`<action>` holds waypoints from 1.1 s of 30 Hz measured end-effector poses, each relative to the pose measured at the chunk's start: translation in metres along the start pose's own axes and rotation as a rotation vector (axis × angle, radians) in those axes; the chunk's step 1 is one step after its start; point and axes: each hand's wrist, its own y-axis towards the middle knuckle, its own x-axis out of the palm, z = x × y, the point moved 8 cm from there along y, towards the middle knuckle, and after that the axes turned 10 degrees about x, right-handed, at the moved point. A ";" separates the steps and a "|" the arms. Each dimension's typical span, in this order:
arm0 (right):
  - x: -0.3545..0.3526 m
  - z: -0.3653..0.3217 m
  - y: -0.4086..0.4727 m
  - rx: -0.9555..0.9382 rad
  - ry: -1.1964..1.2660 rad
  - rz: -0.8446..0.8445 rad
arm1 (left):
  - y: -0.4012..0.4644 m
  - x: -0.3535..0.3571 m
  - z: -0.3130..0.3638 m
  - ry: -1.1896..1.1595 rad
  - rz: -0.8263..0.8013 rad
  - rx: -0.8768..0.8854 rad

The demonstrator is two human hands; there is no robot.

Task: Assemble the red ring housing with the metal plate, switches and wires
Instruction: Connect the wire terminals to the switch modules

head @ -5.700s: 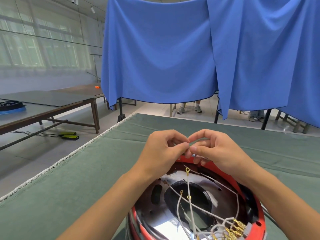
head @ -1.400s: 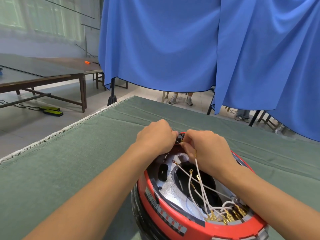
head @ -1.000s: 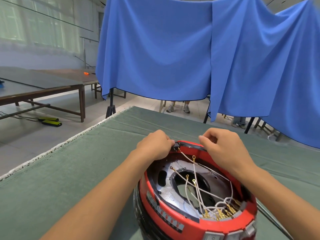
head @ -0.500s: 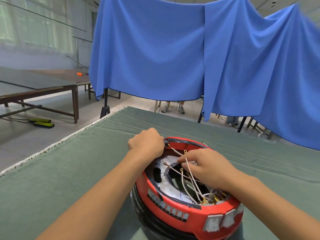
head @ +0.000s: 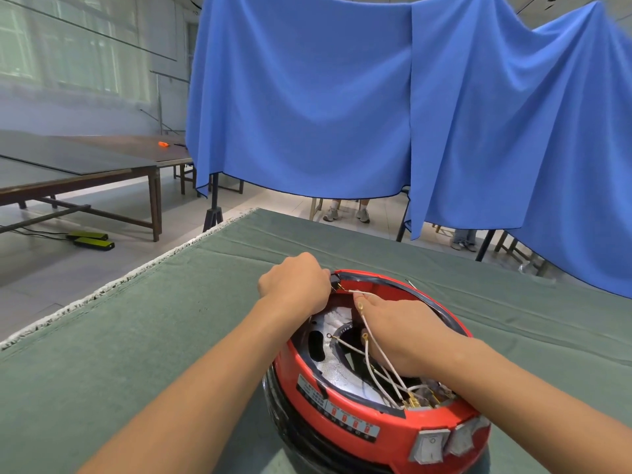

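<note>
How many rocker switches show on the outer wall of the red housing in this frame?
2. Both sit in the red ring housing on its near-right outer wall: one switch toward the front, the second switch just right of it. More may be hidden round the far side.

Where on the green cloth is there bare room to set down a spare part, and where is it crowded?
Bare green cloth lies between the fringed left edge and the red ring housing, and beyond the housing up to the blue curtain. Inside the housing it is crowded: both hands, the left hand and right hand, white wires, metal plate.
</note>
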 end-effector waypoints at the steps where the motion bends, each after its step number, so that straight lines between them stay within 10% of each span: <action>1: -0.002 0.000 0.002 0.015 0.029 0.022 | 0.000 0.000 0.000 -0.001 0.003 0.002; 33: -0.025 0.021 0.019 0.062 1.055 0.086 | 0.007 0.000 0.001 -0.002 0.021 0.058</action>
